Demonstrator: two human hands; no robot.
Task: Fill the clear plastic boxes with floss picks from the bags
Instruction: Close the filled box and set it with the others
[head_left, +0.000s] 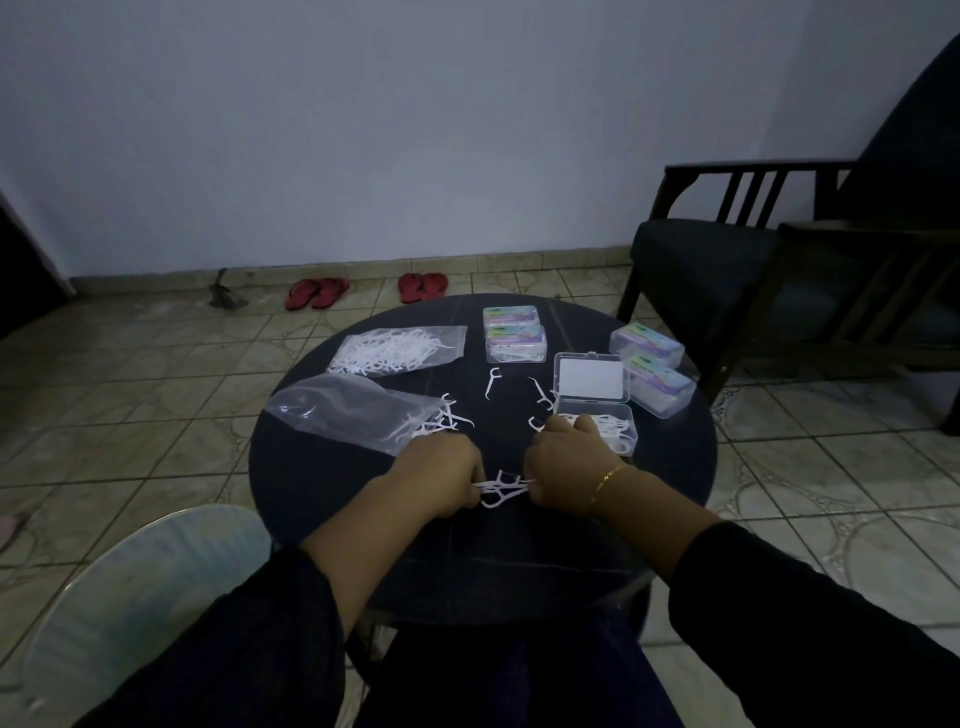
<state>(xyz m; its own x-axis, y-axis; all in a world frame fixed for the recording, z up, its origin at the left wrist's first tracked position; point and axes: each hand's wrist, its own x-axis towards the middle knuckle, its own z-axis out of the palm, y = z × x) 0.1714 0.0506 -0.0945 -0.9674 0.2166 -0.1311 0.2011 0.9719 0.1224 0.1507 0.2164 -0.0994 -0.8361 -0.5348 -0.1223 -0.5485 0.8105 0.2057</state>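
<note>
On the round dark table (322, 488), my left hand (441, 475) and my right hand (566, 467) each grip one end of a small bundle of white floss picks (501, 488) held between them. An open clear plastic box (597, 410) with its lid up stands just beyond my right hand and holds several picks. A nearly empty clear bag (353, 415) lies left of my left hand, with picks spilling from its mouth (447, 418). A full bag of picks (395, 348) lies behind it. Loose picks (491, 382) lie mid-table.
Two closed labelled boxes (514, 332) stand at the table's back, two more (652, 366) at the right. A dark wooden armchair (753, 260) stands to the right. Red slippers (363, 291) lie by the wall. A pale plastic chair (145, 582) is at my lower left.
</note>
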